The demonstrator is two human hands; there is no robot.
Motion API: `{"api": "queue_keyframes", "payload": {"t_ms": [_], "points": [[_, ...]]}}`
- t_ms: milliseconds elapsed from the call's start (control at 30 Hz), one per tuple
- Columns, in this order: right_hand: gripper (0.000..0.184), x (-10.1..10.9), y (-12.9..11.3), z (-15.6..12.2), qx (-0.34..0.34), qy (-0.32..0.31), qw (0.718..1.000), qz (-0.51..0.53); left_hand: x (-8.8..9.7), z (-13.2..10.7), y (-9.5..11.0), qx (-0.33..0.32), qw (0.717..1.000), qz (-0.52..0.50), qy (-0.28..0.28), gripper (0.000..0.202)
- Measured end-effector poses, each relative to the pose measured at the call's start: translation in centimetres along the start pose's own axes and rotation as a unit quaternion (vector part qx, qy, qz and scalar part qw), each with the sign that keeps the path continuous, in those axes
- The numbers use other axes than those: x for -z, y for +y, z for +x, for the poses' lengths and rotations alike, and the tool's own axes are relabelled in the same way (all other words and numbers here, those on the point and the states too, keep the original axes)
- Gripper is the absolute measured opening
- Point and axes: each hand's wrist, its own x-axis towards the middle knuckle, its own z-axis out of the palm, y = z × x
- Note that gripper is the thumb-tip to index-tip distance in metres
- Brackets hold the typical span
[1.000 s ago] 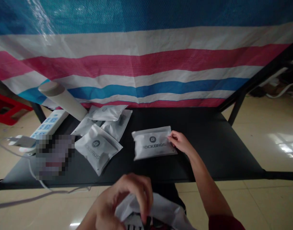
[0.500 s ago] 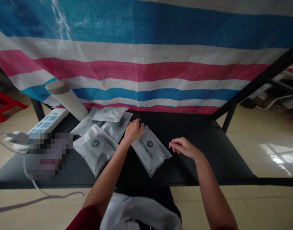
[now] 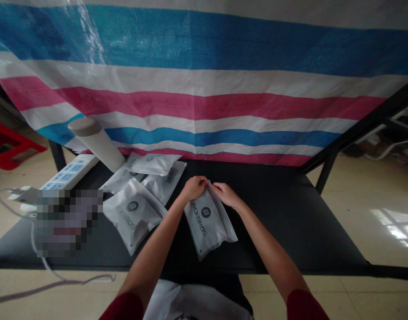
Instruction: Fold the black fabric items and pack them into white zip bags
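Grip pinching: left hand (image 3: 194, 188) and right hand (image 3: 226, 195) are closing on top end of white ROCKBROS pouch (image 3: 208, 224). I am seeing pouch lying long way toward me on black table (image 3: 284, 231), both hands sitting equally near.

Backdrop: woven plastic tarp (image 3: 204, 104) in blue, white and pink stripes fills the upper frame, sagging slightly behind a black table (image 3: 284, 235). Table's right leg (image 3: 325, 173) stands on glossy beige floor tiles (image 3: 344, 293). Red plastic stool (image 3: 10, 149) at far left, on the floor. White cable (image 3: 387, 149) and dim clutter at right edge, beyond the tarp. Daylight patch (image 3: 393, 226) reflected on tiles, right side. Overall lighting subdued.
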Motion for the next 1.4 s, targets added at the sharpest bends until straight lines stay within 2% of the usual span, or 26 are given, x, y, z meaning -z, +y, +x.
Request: {"api": "queue_keyframes", "payload": {"t_ms": [133, 233, 300, 400, 500, 567, 633, 733, 800, 867, 967, 1067, 1167, 1267, 1400], "points": [[0.044, -0.9, 0.4, -7.6, -0.06, 0.02, 0.998, 0.022, -0.3, 0.9, -0.2, 0.004, 1.0, 0.007, 0.012, 0.028], [0.048, -2.3, 0.2, -13.4, -0.126, 0.03, 0.991, 0.044, -0.6, 1.9, -0.1, -0.005, 1.0, 0.016, -0.002, 0.026], [0.051, -3.2, -0.2, -15.8, -0.165, 0.024, 0.982, 0.084, -0.9, 2.7, 0.5, -0.018, 0.999, 0.025, -0.015, 0.025], [0.054, -3.6, -1.0, -16.9, -0.207, -0.012, 0.969, 0.137, -1.1, 3.4, 2.0, -0.033, 0.998, 0.046, -0.021, 0.023], [0.054, -2.6, -1.3, -16.3, -0.208, -0.026, 0.965, 0.155, -1.2, 2.1, 3.8, -0.035, 0.996, 0.078, 0.024, 0.024], [0.054, -1.7, -1.1, -15.5, -0.204, 0.012, 0.965, 0.164, -1.3, -0.1, 4.4, -0.046, 0.989, 0.112, 0.089, 0.033], [0.059, -0.9, -0.6, -14.4, -0.202, 0.052, 0.961, 0.183, -1.6, -2.9, 4.1, -0.061, 0.98, 0.136, 0.134, 0.051], [0.058, -0.1, 0.3, -11.9, -0.186, 0.047, 0.958, 0.211, -2.7, -6.6, 2.5, -0.049, 0.984, 0.111, 0.131, 0.063], [0.053, 0.2, 0.9, -9.5, -0.169, 0.025, 0.962, 0.213, -3.6, -7.7, 1.2, -0.065, 0.989, 0.072, 0.112, 0.063], [0.05, 0.4, 1.3, -6.8, -0.152, 0.007, 0.969, 0.194, -4.1, -7.5, 0.4, -0.089, 0.99, 0.033, 0.102, 0.064], [0.047, 0.8, 1.5, -3.0, -0.122, -0.004, 0.984, 0.133, -4.3, -5.8, -0.2, -0.097, 0.988, -0.007, 0.118, 0.065], [0.045, 1.1, 1.1, -0.9, -0.077, -0.002, 0.994, 0.071, -4.2, -4.0, -0.3, -0.096, 0.985, -0.032, 0.141, 0.061], [0.044, 1.1, 0.8, -0.7, -0.048, -0.007, 0.999, 0.001, -4.2, -3.3, -0.4, -0.119, 0.981, -0.044, 0.146, 0.059], [0.042, 0.8, 0.9, -1.3, -0.054, -0.005, 0.997, -0.059, -4.3, -3.5, -0.6, -0.145, 0.979, -0.035, 0.137, 0.059], [0.038, 0.7, 1.4, -1.6, -0.053, -0.01, 0.998, -0.017, -4.3, -3.8, -0.7, -0.145, 0.981, -0.028, 0.124, 0.058]]}}
